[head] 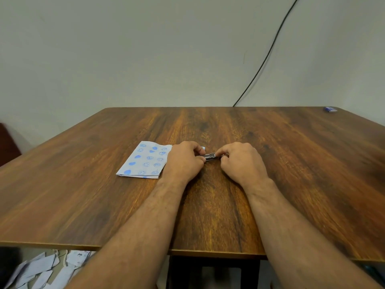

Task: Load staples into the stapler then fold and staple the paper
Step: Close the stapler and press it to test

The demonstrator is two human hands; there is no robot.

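Dark-grained brown wooden table (208, 205) fills the lower view, backed by a plain pale wall down which a black cable (268, 53) is run to the far edge. A small silver metal stapler (210, 157) is held just above the tabletop near its middle, its long axis lying from 9 to 3 o'clock. Its 9 o'clock end is gripped by the curled fingers of the left hand (183, 161), and its 3 o'clock end is pinched by the right hand (241, 161); whether staples are already seated cannot be told. Both hands are equally near, one at each end. A folded white paper printed with blue smiley faces (145, 160) lies flat just beside the left hand at 9 o'clock, its long axis running from 7 to 1 o'clock. A small blue box (330, 109), perhaps staples, sits well apart at the far 2 o'clock corner. Open table is left toward 12 and 6 o'clock.
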